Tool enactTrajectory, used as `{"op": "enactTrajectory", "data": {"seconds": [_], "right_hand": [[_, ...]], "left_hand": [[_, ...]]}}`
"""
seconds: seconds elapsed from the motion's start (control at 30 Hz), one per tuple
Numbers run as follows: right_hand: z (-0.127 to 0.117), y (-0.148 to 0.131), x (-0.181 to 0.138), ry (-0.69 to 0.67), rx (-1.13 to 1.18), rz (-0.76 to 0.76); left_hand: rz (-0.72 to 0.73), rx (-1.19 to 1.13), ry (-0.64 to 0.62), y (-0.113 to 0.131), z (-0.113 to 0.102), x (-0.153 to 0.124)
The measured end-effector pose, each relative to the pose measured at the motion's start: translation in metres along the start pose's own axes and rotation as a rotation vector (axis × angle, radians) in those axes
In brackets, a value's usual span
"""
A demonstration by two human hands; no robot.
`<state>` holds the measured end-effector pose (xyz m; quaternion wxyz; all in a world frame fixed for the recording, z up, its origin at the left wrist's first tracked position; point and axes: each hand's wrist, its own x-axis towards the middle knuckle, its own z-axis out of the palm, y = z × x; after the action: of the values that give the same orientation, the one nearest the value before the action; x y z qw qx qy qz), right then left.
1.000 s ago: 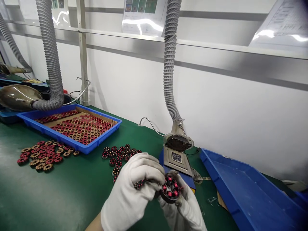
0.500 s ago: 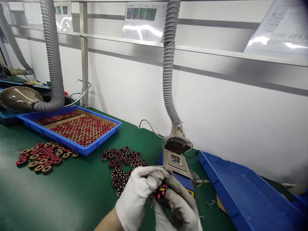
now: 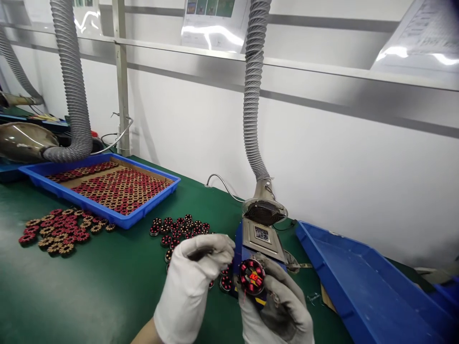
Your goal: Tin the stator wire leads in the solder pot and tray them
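Observation:
My right hand [image 3: 281, 301], in a white glove stained grey, grips a ring-shaped motor stator [image 3: 245, 283] with red and black coils by its right side. Red digits and a yellow patch show through the ring's opening. To the left, my left hand [image 3: 191, 274], gloved in white, is raised apart from the stator. Its thumb and fingers are pinched together; anything between them is too small to see. Just beyond the stator is a blue machine with a metal top plate [image 3: 274, 249] and a shiny square window. Several similar stators [image 3: 175, 234] lie behind my left hand.
A blue tray [image 3: 125, 222] of red and tan rings stands at left, with loose rings [image 3: 59, 231] before it. A fume hood [image 3: 265, 210] on a grey hose [image 3: 253, 95] hangs over the machine. Another blue tray [image 3: 344, 267] leans at right.
My left hand has drawn away from the stator to the left and slightly up. In my right hand the stator has turned its face to me and shifted slightly right.

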<state>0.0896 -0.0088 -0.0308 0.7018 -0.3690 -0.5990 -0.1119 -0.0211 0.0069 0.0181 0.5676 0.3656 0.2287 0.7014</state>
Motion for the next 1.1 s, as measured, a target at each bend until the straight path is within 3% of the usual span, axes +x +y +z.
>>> {"op": "enactTrajectory", "data": {"seconds": [0.07,0.2,0.4,0.53,0.67,0.73,0.87,0.97,1.03,1.1], "right_hand": [[0.0,0.0,0.001,-0.015,0.014,0.014],[0.001,-0.003,-0.003,0.017,0.09,0.083],[0.002,-0.004,-0.007,-0.055,0.093,0.061],[0.001,-0.002,-0.007,-0.084,0.132,0.101],[0.001,0.001,-0.012,-0.116,0.098,0.097],[0.002,0.001,-0.013,-0.111,0.095,0.088],[0.005,-0.004,-0.008,-0.049,0.222,0.139],[0.004,-0.004,-0.003,-0.022,0.264,0.249],[-0.001,0.001,0.001,-0.017,0.303,0.352],[-0.009,0.012,0.006,-0.023,0.374,0.445]], "left_hand": [[-0.019,-0.005,-0.048,0.002,-0.001,0.0],[-0.23,0.057,-0.155,0.005,0.0,0.001],[-0.219,0.076,-0.15,0.008,-0.001,0.004],[-0.066,-0.022,-0.032,0.008,-0.005,0.009],[-0.228,0.046,-0.188,0.005,-0.004,0.007],[-0.27,0.085,-0.187,0.004,-0.002,0.006],[-0.07,0.017,-0.042,0.008,-0.004,0.007],[0.118,-0.053,0.117,0.017,-0.018,0.006],[0.135,0.083,0.183,0.019,-0.037,-0.001],[0.124,0.411,0.125,0.015,-0.064,-0.015]]}}
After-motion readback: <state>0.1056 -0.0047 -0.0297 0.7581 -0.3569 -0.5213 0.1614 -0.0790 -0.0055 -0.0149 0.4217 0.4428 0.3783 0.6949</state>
